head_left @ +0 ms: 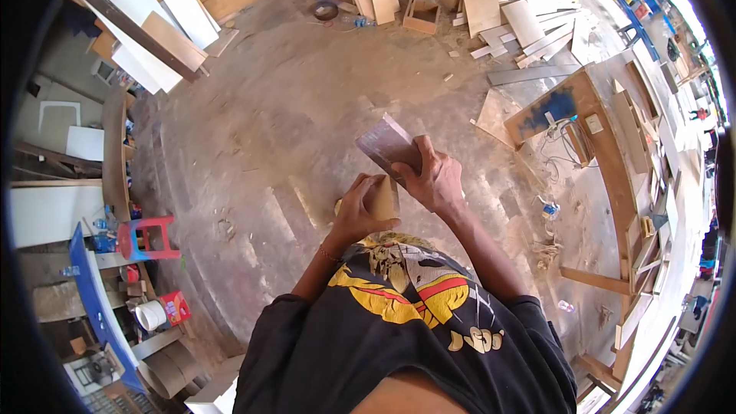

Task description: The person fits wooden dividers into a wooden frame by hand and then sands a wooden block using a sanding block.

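Note:
My right hand point(437, 180) is wrapped round a flat, greyish-brown rectangular board point(386, 142), thumb on its face and fingers along the far edge. The board is tilted, its free end pointing up and left. Closer to my body, my left hand point(356, 211) grips a tan, flat-faced wooden piece point(382, 201) between thumb and fingers. Its lower part is hidden by the hand. The board's near end lies close to the top of the tan piece; whether they touch I cannot tell. Both hands are in front of my black shirt point(399, 314).
Stained concrete floor point(253, 107) surrounds me. Right stand a wooden workbench point(606, 130) and stacked offcuts point(529, 31). A red-and-blue plastic stool point(149, 236), a white bucket point(150, 315) and a blue panel point(100, 299) are at left. Panels point(146, 23) lean upper left.

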Motion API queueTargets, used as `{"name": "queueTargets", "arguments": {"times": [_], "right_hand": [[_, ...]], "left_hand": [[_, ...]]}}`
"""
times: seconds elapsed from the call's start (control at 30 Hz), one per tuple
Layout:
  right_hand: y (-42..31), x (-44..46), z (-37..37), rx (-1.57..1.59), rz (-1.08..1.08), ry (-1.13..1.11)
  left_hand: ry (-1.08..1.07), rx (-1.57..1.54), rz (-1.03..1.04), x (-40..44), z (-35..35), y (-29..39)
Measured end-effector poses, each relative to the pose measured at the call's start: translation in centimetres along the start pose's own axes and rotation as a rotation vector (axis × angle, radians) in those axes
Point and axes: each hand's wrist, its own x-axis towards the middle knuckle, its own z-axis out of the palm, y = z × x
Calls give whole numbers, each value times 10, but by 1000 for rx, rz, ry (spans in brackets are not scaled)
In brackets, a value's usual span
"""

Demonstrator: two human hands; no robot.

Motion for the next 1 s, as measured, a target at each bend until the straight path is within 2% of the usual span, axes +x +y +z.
{"name": "queueTargets", "arguments": {"times": [0.07, 0.13, 0.17, 0.2, 0.23, 0.27, 0.3, 0.33, 0.4, 0.53, 0.63, 0.7, 0.8, 0.9, 0.97, 1.0], "right_hand": [[6, -10, -6, 30, -19, -44], [13, -29, -11, 62, -75, -115], [19, -37, -12, 94, -84, -132], [27, -42, -12, 96, -90, -134], [35, -47, -10, 219, -24, -109], [40, -50, -7, 345, 47, -86], [43, -52, -4, 487, 198, -35], [48, -51, 7, 491, 196, -40], [53, -49, 27, 1123, 595, -30], [55, -47, 41, 1304, 724, -162], [64, -46, 51, 1434, 721, -103], [67, -44, 55, 1409, 727, -67], [68, -40, 59, 1386, 707, -14], [63, -36, 61, 1356, 652, -13], [63, -33, 66, 1324, 623, -36], [62, -29, 70, 1206, 584, -14]], "left_hand": [[10, -11, -19, -5, 5, -5], [-35, 97, -178, -5, 1, -8], [-31, 100, -178, -4, 4, -16], [104, 61, -128, -4, 9, -28], [241, 24, -78, -3, 11, -31], [245, 30, -84, -4, 12, -32], [291, -67, -173, -2, 14, -30], [337, -166, -259, 0, 17, -29], [379, -218, -318, 7, 27, -35], [455, -402, -450, 15, 41, -37], [370, -292, -489, 13, 41, -39], [327, -233, -514, 10, 38, -37], [270, -386, -479, 6, 29, -26], [133, -772, -532, 4, 18, -13], [183, -834, -557, -8, 24, -33], [222, -896, -580, -9, 23, -32]]}}
